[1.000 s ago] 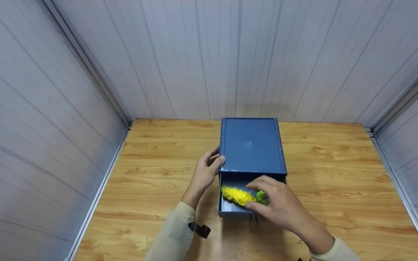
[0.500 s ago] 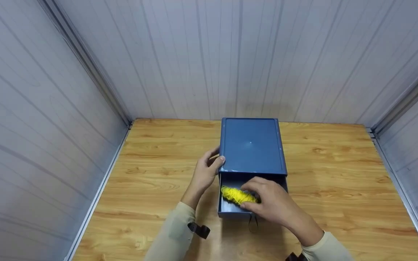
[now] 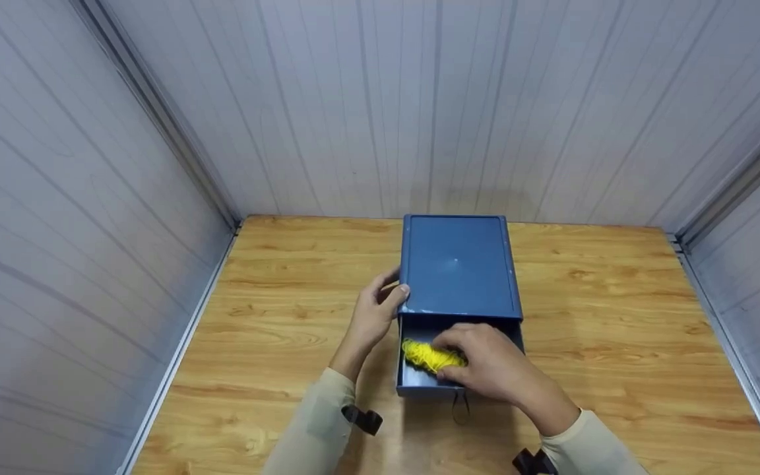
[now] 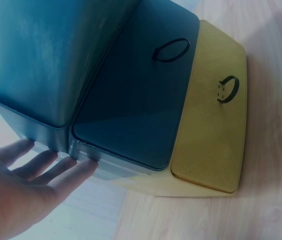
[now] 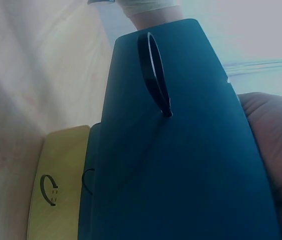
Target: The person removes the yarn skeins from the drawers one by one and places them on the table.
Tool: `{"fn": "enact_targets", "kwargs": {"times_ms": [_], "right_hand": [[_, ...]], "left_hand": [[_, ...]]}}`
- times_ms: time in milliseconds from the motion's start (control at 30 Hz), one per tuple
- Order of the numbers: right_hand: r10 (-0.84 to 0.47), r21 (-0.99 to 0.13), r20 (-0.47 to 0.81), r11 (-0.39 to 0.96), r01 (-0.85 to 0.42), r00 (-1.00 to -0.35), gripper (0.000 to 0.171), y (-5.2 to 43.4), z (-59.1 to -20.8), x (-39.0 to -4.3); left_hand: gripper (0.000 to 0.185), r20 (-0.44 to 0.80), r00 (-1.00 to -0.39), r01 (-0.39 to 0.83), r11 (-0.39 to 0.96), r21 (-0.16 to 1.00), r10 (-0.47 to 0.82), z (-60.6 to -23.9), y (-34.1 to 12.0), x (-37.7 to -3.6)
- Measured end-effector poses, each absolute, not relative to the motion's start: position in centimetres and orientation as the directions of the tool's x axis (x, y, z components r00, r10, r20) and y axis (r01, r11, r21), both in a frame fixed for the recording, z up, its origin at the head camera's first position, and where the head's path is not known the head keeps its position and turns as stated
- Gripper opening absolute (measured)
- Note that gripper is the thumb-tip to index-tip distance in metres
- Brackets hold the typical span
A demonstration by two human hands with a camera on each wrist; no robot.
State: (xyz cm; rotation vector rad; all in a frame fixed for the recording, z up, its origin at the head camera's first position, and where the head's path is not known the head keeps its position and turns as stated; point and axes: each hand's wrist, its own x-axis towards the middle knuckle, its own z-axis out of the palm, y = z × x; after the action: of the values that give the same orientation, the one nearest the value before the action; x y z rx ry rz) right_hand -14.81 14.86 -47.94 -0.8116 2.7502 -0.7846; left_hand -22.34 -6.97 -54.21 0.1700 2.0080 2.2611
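A blue drawer unit [image 3: 458, 264] stands on the wooden table, its top drawer [image 3: 414, 381] pulled out toward me. My left hand [image 3: 372, 316] steadies the unit from the left, thumb on the top edge. In the left wrist view its straight fingers [image 4: 73, 177] touch the unit's side. Inside the drawer lies a skein of bright yellow yarn [image 3: 429, 356]. My right hand [image 3: 495, 366] reaches in from the right, with thumb and fingers curled round the skein's right end. The palm hides the right part of the drawer.
Below the open drawer sit a shut dark blue drawer [image 4: 131, 95] and a shut yellow drawer [image 4: 210, 115], each with a black pull loop. Another black loop [image 3: 461, 408] hangs from the open drawer's front. Pale panel walls [image 3: 380, 105] enclose the wooden table [image 3: 287, 297].
My right hand has shifted slightly left over the yellow skein, and a green thing seen beneath it earlier is now hidden. The left hand and the drawer have stayed put.
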Motion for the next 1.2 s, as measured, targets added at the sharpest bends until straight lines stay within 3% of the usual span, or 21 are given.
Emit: {"fn": "enact_targets", "kwargs": {"times_ms": [233,567,1200], "right_hand": [[-0.566,-0.543,-0.036,0.703,-0.46,-0.823,0.029,14.7,-48.2,-15.4],[-0.556,-0.525,0.076,0.683,-0.508,-0.827,0.026,14.7,-48.4,-15.4],[-0.511,-0.582,0.165,0.64,-0.502,-0.843,0.027,15.6,-46.9,-14.5]], "left_hand": [[0.053,0.003,-0.988,-0.014,-0.11,0.994,0.155,-54.1,-7.0,-22.3],[0.054,0.018,-0.984,-0.006,-0.131,0.991,0.176,-54.0,-7.0,-22.3],[0.052,0.039,-0.986,0.015,-0.146,0.989,0.16,-53.9,-6.9,-22.3]]}}
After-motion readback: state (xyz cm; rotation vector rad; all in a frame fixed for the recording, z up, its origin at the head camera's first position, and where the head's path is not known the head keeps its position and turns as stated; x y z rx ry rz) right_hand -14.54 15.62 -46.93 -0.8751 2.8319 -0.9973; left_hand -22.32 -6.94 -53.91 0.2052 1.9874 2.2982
